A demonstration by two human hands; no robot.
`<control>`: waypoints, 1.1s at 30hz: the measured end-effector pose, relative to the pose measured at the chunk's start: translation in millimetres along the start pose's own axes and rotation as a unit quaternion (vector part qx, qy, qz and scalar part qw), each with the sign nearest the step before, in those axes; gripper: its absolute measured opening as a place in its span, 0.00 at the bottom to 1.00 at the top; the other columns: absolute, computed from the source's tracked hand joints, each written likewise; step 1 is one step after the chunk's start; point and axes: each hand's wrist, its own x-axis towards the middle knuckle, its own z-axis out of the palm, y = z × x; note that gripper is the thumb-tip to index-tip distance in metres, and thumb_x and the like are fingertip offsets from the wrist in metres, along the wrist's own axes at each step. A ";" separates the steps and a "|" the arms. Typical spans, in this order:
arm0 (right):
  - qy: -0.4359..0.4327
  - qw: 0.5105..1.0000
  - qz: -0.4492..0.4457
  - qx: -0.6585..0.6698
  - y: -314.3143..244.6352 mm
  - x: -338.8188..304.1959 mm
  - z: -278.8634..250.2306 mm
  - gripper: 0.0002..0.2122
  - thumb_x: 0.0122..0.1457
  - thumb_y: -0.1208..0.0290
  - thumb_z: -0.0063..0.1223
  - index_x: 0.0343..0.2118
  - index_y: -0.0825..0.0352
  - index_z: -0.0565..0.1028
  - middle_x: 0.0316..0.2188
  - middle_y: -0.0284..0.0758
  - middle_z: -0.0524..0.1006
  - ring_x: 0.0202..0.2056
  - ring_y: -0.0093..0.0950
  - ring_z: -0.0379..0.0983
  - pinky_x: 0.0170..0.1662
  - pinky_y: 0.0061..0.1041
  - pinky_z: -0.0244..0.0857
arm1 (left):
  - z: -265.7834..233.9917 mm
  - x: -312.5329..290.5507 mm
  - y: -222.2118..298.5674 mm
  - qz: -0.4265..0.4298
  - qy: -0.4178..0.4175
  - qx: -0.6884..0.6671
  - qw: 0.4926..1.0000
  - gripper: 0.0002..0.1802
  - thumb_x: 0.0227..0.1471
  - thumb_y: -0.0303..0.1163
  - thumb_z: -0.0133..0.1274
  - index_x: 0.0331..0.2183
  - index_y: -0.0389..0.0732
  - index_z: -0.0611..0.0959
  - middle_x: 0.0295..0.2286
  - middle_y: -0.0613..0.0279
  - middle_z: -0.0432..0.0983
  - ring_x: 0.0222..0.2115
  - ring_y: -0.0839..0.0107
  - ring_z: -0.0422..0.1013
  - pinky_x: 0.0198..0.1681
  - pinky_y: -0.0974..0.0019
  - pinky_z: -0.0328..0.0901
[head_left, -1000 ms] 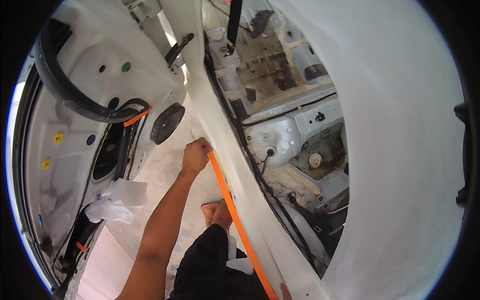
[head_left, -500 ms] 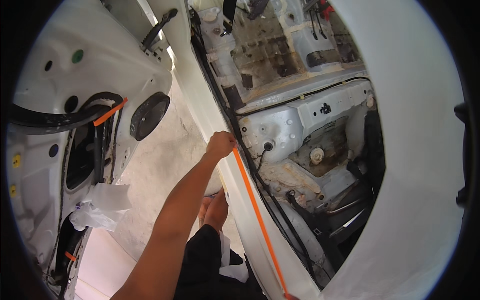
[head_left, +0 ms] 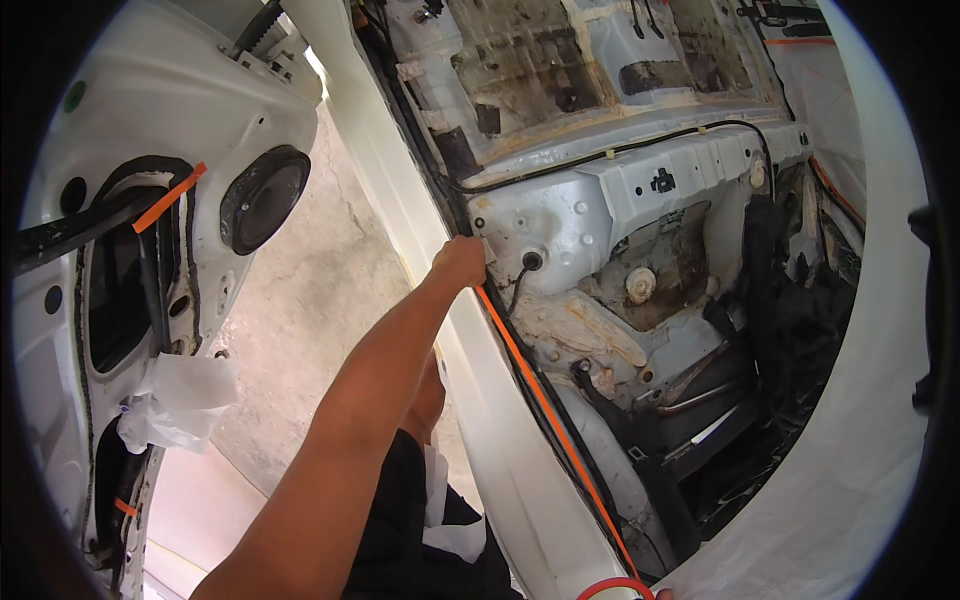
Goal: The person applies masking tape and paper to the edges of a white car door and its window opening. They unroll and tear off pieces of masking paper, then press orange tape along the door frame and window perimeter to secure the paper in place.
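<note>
My left hand (head_left: 461, 262) is closed on the upper end of a strip of orange masking tape (head_left: 540, 392). It is at the inner edge of a white car door sill (head_left: 468, 375). From there the tape runs taut down along the sill to the lower edge of the view. There, part of a red-orange roll of tape (head_left: 612, 583) shows, with a fingertip of my right hand (head_left: 664, 595) beside it. The rest of that hand is out of view. Black wiring (head_left: 515, 345) lies along the sill next to the tape.
At left stands an open car door (head_left: 225, 110) with a round black speaker (head_left: 264, 200), orange tape pieces (head_left: 168, 198) and crumpled white paper (head_left: 178, 400). Right of the sill is the stripped car floor (head_left: 530, 60). White sheeting (head_left: 800, 500) spans the right side.
My left hand has shifted slightly up and inward, and the tape now lies closer to the sill's inner edge. The red-orange roll has come into view. The view has also shifted.
</note>
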 end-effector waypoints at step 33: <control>0.089 0.996 -0.024 0.012 -10.2 27.8 -26.1 0.20 0.73 0.60 0.43 0.60 0.67 0.71 0.43 0.37 0.74 0.31 0.24 0.68 0.41 0.34 0.64 | -2.5 -52.7 -21.7 0.251 0.099 0.049 0.962 0.18 0.51 0.22 0.55 0.42 0.51 0.87 0.43 0.68 0.83 0.53 0.68 0.72 0.62 0.54 0.56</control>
